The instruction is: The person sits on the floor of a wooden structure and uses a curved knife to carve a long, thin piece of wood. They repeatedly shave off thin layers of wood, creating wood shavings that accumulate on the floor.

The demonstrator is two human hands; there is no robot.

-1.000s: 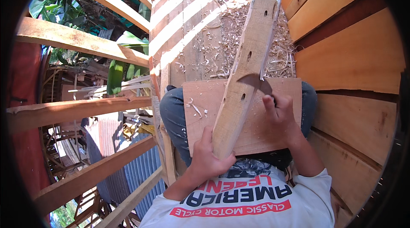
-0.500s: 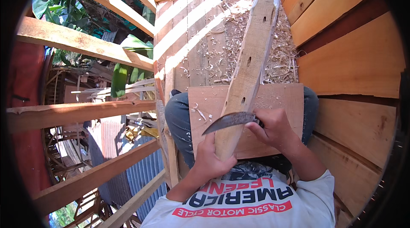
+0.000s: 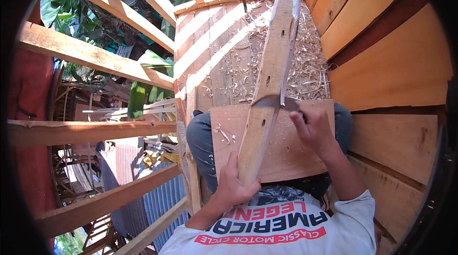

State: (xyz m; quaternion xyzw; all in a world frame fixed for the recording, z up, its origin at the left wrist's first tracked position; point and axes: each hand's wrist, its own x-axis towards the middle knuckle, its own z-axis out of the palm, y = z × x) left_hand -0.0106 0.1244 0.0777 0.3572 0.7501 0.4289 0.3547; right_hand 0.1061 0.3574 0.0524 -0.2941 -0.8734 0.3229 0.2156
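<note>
1. Across the lap: a flat wooden board [image 3: 286, 155] resting over both jean-covered knees [image 3: 200, 135], a few pale curls of shaving lying on its left part.
2. On top of that board: a long narrow plank [image 3: 269, 88], near end low by the belly, far end running up and away past the upper edge of view, small dark holes along its face.
3. Left hand [image 3: 234, 186]: closed around the plank's near end, fingers wrapped at the left edge, thumb up along the wood.
4. Right hand [image 3: 312, 128]: fisted tight on the handle of a curved dark blade [image 3: 272, 101], knuckles up, just right of the plank.
5. Blade: lying crosswise over the plank at about the board's far edge, tip pointing left, edge against the wood's right side.
6. Beyond the knees: a slatted wooden floor [image 3: 214, 64] striped with sun and shadow, a thick litter of wood shavings [image 3: 305, 64] heaped against the right-hand side.
7. To the right: a wall of broad orange-brown planks [image 3: 391, 73], close beside the right arm.
8. To the left: open timber rails [image 3: 90, 54] slanting across, green banana leaves [image 3: 62, 7] and corrugated sheet [image 3: 162, 202] showing between them below.
9. At the bottom edge: a white printed shirt [image 3: 276, 231].
</note>
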